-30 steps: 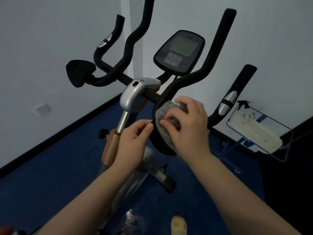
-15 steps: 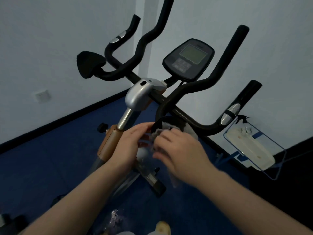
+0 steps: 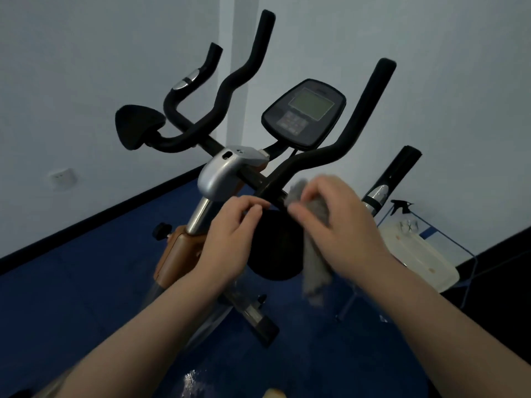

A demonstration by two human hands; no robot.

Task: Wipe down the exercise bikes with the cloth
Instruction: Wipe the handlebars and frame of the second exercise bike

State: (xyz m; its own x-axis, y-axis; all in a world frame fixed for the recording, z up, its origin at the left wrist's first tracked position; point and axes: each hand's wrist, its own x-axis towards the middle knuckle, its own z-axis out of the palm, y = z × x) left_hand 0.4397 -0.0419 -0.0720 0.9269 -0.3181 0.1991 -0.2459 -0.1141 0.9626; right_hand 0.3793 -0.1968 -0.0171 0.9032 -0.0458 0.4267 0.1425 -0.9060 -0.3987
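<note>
My right hand (image 3: 342, 222) clutches the fuzzy grey cloth (image 3: 316, 262) against the black-handled exercise bike (image 3: 313, 159) (cloth dangling below), while my left hand (image 3: 230, 237) pinches the black round elbow pad (image 3: 275, 248).

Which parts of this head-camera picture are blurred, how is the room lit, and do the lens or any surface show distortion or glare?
Head view: the right hand and the grey cloth it grips are smeared by motion; the left hand and the console are sharper. The light is dim, cool and even, with no hard shadows. The wide lens bends the handlebars. A small glint shows on the blue floor.
</note>
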